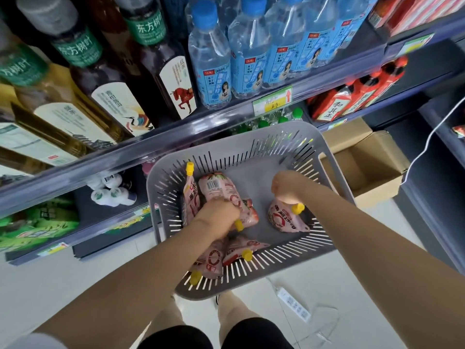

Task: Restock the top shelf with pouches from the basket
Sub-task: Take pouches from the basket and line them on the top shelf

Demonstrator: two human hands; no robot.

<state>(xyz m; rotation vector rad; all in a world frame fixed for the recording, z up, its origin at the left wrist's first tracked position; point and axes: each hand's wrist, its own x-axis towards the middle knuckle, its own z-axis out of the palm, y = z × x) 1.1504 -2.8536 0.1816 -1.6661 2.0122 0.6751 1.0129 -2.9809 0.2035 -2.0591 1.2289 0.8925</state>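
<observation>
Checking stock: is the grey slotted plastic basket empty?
Not empty: the grey slotted plastic basket holds several pink yellow-capped pouches; left hand and right hand each grip one.

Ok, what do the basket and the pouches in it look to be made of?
The basket: grey plastic, matte, seemingly moulded, given its slotted walls and rounded rim. The pouches: thin flexible film, probably plastic, glossy; they crease and catch the light. The yellow caps: likely hard plastic, smooth and opaque.

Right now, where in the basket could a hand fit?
Bare floor lies along the far wall of the basket, beyond both hands, and in a strip between the pouches by the left hand and the pouch in the right hand. The near-left corner is crowded.
</observation>
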